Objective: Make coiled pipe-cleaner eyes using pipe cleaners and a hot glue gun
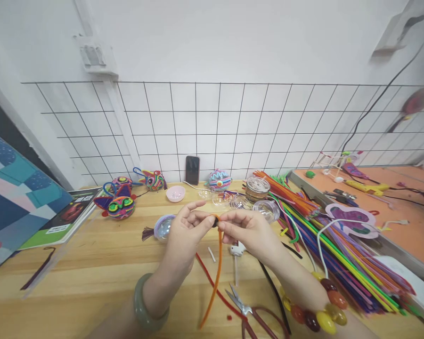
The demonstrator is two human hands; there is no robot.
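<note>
My left hand (192,230) and my right hand (245,230) meet above the middle of the table, both with fingers pinched. Between their fingertips is the upper end of an orange pipe cleaner (218,263), beside a small black piece (215,221). The pipe cleaner's long tail hangs down in a slight curve. Beneath it a red pipe cleaner (212,280) lies slantwise on the wood. Scissors (245,308) with dark red handles lie below my hands, blades apart. A clear ball with a lilac rim (162,228) is partly hidden by my left hand.
Several pipe cleaners in many colours (339,249) lie bundled at right. Wrapped colourful ornaments (119,207) stand at left, near a pink bowl (175,193). A phone (192,170) leans against the wall grid. A yellow glue gun (365,187) lies on the orange table (403,216).
</note>
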